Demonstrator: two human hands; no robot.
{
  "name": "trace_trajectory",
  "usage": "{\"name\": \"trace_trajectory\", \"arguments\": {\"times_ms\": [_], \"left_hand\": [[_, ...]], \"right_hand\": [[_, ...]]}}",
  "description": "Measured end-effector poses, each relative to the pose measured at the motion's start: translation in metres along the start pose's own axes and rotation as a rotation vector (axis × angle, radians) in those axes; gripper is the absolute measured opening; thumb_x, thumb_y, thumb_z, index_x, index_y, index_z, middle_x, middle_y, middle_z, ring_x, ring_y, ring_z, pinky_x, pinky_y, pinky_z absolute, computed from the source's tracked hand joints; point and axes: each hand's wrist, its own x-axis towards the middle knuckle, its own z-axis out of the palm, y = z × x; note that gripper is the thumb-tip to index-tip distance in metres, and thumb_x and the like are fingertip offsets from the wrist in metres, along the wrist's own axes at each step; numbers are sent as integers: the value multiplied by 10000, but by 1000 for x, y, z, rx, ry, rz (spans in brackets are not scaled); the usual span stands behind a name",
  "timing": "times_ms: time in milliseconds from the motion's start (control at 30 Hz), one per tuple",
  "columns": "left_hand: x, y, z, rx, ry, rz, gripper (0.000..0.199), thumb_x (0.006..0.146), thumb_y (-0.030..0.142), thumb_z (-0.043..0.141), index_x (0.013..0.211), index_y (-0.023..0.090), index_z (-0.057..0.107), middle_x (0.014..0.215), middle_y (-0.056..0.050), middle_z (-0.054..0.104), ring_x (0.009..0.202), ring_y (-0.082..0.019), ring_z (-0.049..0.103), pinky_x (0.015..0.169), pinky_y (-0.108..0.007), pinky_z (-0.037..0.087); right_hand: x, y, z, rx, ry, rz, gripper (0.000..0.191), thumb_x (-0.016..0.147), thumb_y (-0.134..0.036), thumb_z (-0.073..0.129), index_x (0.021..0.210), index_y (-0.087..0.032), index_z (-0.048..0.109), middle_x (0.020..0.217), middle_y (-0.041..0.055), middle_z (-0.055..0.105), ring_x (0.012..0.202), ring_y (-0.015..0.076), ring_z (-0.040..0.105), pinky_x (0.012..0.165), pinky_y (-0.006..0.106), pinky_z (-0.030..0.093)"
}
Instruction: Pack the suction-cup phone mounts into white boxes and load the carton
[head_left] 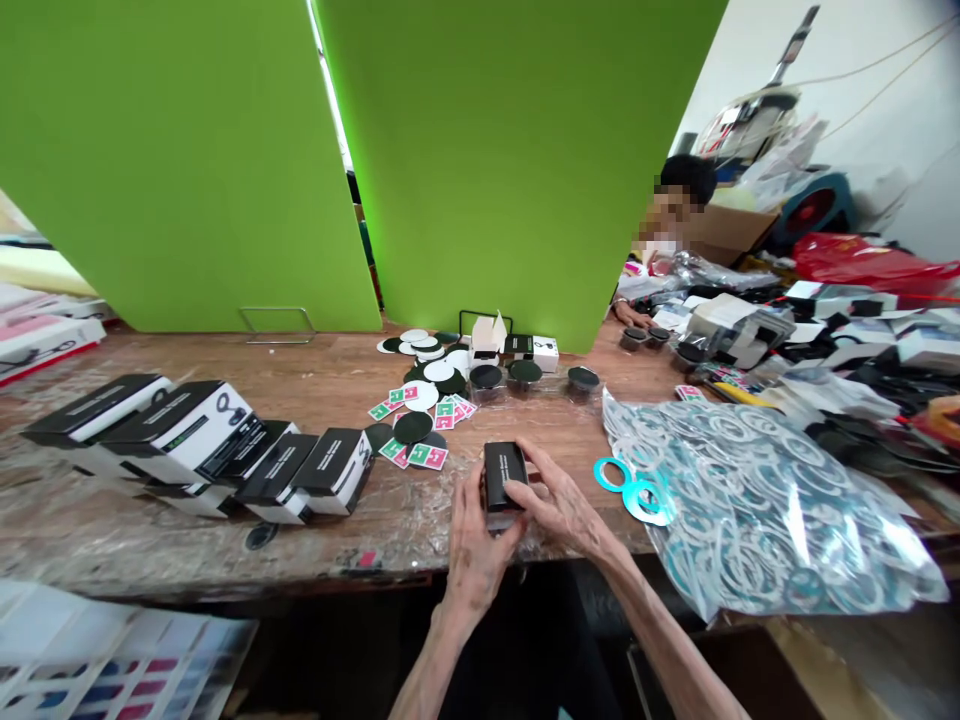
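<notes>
A small black box (505, 474) with white lettering on top is held near the table's front edge. My left hand (478, 530) wraps its left side and near end, thumb at the front. On the right side, my right hand (556, 500) grips the same box, its thumb on the lid and its fingers at the far right corner. Beyond the box lie black and white discs (414, 428) and small green and pink cards (444, 412). Three dark round pieces (523, 374) stand in a row behind, beside an opened white box (488, 336).
Stacked black-and-white boxes (196, 430) fill the left of the wooden table (315, 375). A plastic bag of rings (765, 500) covers the right side, with blue rings (646, 500) beside it. Green panels (495, 150) rise behind. Another person (679, 195) sits at the back right.
</notes>
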Motion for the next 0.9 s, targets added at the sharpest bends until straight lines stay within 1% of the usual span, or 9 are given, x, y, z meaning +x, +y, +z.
{"name": "trace_trajectory", "arguments": {"times_ms": [67, 133, 233, 300, 367, 467, 567, 700, 900], "left_hand": [[6, -2, -5, -25, -32, 3, 717, 763, 322, 680, 1379, 204, 334, 1342, -136, 471, 1255, -279, 470, 1039, -471, 417], [12, -5, -14, -112, -123, -38, 695, 759, 298, 668, 1360, 200, 334, 1320, -135, 497, 1214, -271, 510, 1010, -457, 444], [20, -10, -30, -257, -196, -121, 608, 751, 276, 660, 1286, 190, 383, 1237, -124, 552, 1087, -243, 591, 931, -412, 498], [23, -14, -37, -294, -118, -160, 614, 730, 263, 665, 1273, 186, 388, 1233, -123, 545, 1068, -232, 596, 927, -397, 499], [23, -18, -39, -317, -23, -183, 643, 719, 244, 652, 1292, 186, 367, 1251, -123, 524, 1110, -227, 571, 956, -388, 481], [16, -25, -35, -306, 52, -185, 627, 704, 224, 617, 1287, 171, 393, 1248, -123, 501, 1163, -237, 528, 995, -394, 452], [10, -26, -32, -302, 52, -187, 644, 742, 284, 614, 1336, 170, 392, 1289, -128, 467, 1209, -255, 492, 1031, -410, 418], [9, -22, -33, -293, 28, -256, 584, 867, 406, 520, 1390, 191, 374, 1330, -116, 447, 1269, -244, 438, 1077, -407, 365], [15, -22, -37, -250, -49, -238, 577, 878, 392, 468, 1413, 196, 375, 1296, -101, 455, 1246, -245, 431, 1088, -422, 335]], "right_hand": [[5, 0, 0, -7, -35, -28, 646, 850, -416, 602, 1423, -237, 364, 1383, 105, 483, 1167, 243, 559, 1018, 443, 449], [4, -2, 0, -56, -28, -52, 649, 853, -429, 605, 1424, -255, 351, 1370, 92, 486, 1175, 244, 542, 1020, 445, 443], [-2, -4, 3, -117, -12, -77, 499, 883, -391, 579, 1344, -251, 450, 1221, 82, 568, 1094, 236, 572, 959, 421, 482], [-7, -4, 8, -130, 8, -81, 330, 910, -342, 537, 1220, -227, 540, 1077, 74, 605, 963, 213, 615, 886, 390, 516], [-10, -5, 13, -138, 33, -74, 223, 934, -321, 493, 1112, -214, 576, 1051, 74, 602, 904, 196, 631, 862, 374, 527], [-6, -11, 12, -183, 74, -124, 288, 954, -302, 452, 1219, -220, 529, 1264, 97, 536, 1129, 214, 575, 999, 399, 470], [11, -21, 2, -269, -56, -241, 399, 951, -240, 433, 1349, -249, 460, 1379, 79, 480, 1283, 210, 473, 1082, 412, 405], [35, -30, -13, -413, -244, -329, 380, 884, -218, 560, 1261, -255, 564, 1232, 68, 586, 1094, 220, 611, 941, 396, 513], [54, -40, -20, -585, -419, -456, 310, 814, -193, 657, 1121, -234, 644, 1145, 73, 640, 997, 243, 644, 875, 410, 527]]}}
